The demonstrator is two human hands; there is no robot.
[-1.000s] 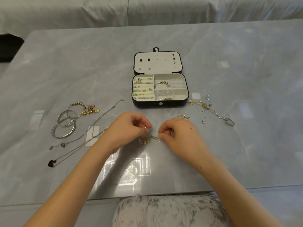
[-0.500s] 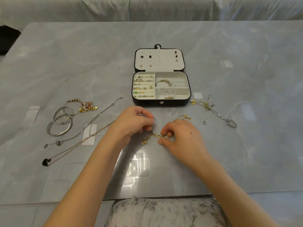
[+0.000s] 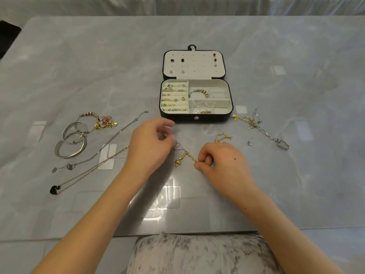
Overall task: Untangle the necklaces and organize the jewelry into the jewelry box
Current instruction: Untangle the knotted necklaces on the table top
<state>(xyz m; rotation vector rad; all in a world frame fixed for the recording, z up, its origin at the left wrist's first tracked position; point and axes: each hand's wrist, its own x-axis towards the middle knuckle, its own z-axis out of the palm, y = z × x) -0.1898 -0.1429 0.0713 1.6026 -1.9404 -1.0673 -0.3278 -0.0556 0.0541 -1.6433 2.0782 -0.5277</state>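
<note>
Gold chain (image 3: 188, 156) runs taut between 2 pinches: the right hand (image 3: 223, 163) nips its near-right end between thumb and fingertip, the left hand (image 3: 150, 143) nips a silver piece (image 3: 177, 144) at the far-left end, and a small gold pendant (image 3: 178, 163) hangs between them, low over the table (image 3: 296, 184). Pull apart too hard, I'd say, and the knot where silver meets gold could cinch tighter or a fine link could snap. Just beyond, the jewelry box (image 3: 177, 118) lies open, with 1 more tangle (image 3: 253, 123) waiting to its right.
</note>
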